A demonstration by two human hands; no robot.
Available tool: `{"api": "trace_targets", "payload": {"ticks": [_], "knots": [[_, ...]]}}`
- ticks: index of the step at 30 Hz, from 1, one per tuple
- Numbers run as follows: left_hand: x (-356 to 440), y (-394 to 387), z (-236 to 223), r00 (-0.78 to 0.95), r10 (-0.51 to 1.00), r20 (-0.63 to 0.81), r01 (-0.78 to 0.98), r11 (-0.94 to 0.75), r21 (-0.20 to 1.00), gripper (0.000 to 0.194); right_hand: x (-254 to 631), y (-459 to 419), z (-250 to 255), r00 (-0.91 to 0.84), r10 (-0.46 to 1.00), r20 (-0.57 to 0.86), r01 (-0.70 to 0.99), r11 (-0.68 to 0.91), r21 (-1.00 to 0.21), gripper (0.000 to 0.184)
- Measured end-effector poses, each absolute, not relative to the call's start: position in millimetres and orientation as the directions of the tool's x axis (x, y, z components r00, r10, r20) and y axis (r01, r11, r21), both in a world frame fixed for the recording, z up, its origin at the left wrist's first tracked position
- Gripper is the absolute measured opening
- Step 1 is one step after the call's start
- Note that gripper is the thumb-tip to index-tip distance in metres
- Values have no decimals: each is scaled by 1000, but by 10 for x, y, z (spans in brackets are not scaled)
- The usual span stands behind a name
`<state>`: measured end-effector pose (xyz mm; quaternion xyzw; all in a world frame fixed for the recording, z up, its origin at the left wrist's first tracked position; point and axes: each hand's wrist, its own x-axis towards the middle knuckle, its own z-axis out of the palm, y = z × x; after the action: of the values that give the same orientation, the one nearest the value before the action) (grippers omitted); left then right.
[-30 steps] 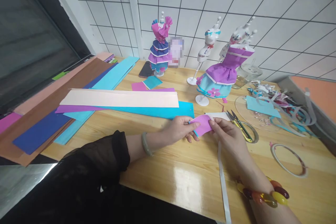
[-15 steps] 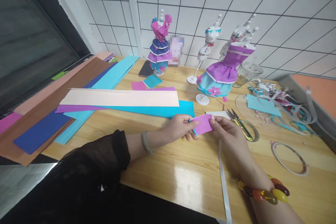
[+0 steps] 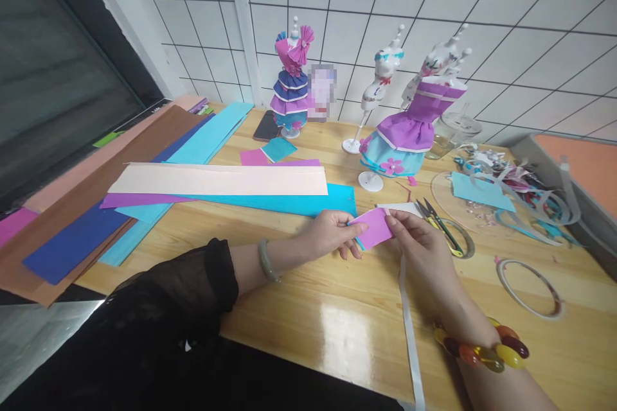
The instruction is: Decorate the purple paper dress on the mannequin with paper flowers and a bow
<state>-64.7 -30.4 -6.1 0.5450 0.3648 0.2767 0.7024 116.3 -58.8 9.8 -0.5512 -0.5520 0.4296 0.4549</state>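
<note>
No text, label, brand, number or sign can be read with certainty. Tiny white lettering on the thin black edge (image 3: 153, 106) at far left is too small to be made out, and the upright pale card (image 3: 321, 93) by the wall is obscured by pixelation.

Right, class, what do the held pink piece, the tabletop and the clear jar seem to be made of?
Pink piece: matt crepe paper or thin fabric; no shine, and the look leaves it open.
Tabletop: glossy, varnished-looking wood, by its grain and bright reflection.
Clear jar: shiny glass, or possibly plastic; the surroundings show through it.
</note>
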Motion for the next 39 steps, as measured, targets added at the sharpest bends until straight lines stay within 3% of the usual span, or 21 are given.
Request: {"api": "trace_targets", "payload": {"ticks": [9, 18, 26, 34, 39], "knots": [[-702, -264, -61, 756, 616, -221, 88, 239, 967, 43, 1234, -601, 138, -108, 990, 88, 412, 125, -903, 25], [-693, -246, -58, 701, 675, -231, 53, 274, 960, 46, 1175, -570, 145, 52, 999, -14, 176, -23, -984, 40], [-699, -257, -48, 680, 700, -219, 58, 246, 968, 50, 1137, -568, 129, -1, 992, -128, 20, -128, -992, 47], [-686, -289, -90, 725, 666, -175, 74, 177, 981, 45, 1125, -576, 140, 61, 997, -39, -26, -37, -999, 39], [-692, -282, -92, 734, 650, -194, 98, 181, 978, 44, 1114, -590, 181, 72, 997, 14, 29, 12, -1000, 37]]}}
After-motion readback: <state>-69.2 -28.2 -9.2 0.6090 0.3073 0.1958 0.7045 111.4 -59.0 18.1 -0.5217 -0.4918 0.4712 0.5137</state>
